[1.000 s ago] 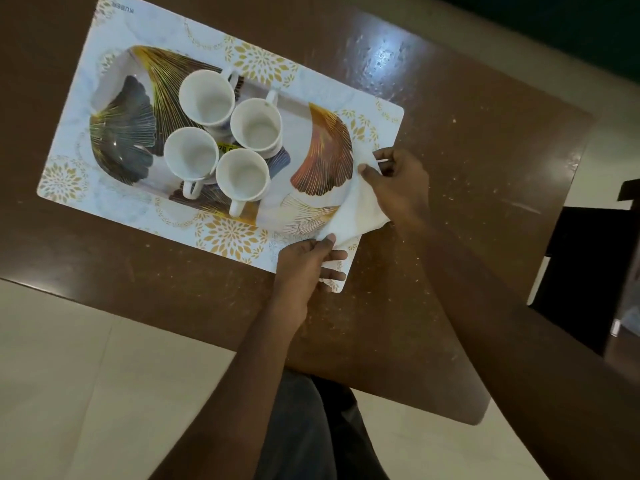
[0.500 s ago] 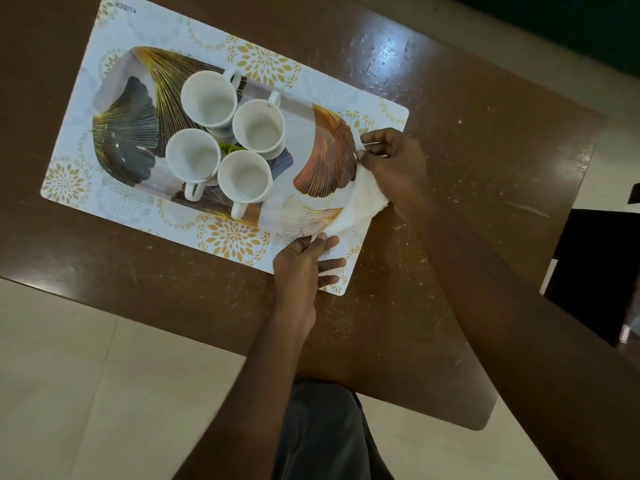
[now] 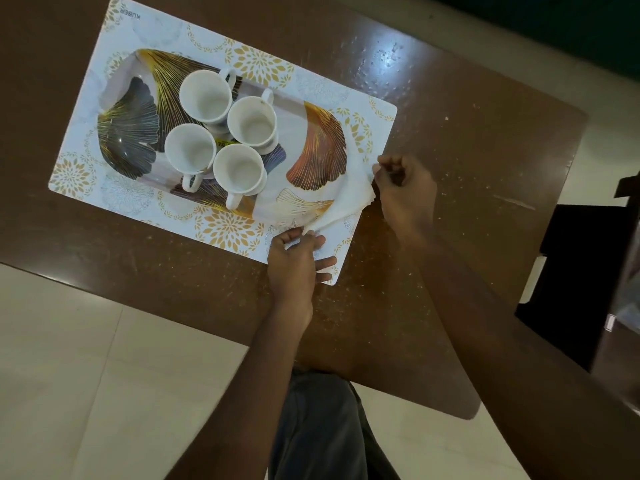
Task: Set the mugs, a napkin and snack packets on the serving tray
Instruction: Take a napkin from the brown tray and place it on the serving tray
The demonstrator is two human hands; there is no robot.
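Stretched tauter, napkin (image 3: 351, 194) hides tray (image 3: 136, 128) edge

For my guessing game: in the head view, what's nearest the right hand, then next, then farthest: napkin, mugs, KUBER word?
1. Napkin: pinched by the right hand, at the tray's right end.
2. Mugs: clustered mid-tray, to the left.
3. KUBER word: the mat's far left corner.

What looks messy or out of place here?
Only the napkin: it is crumpled and hangs over the end of the tray onto the placemat, pinched by the left hand and right hand rather than lying flat. The four mugs stand upright.
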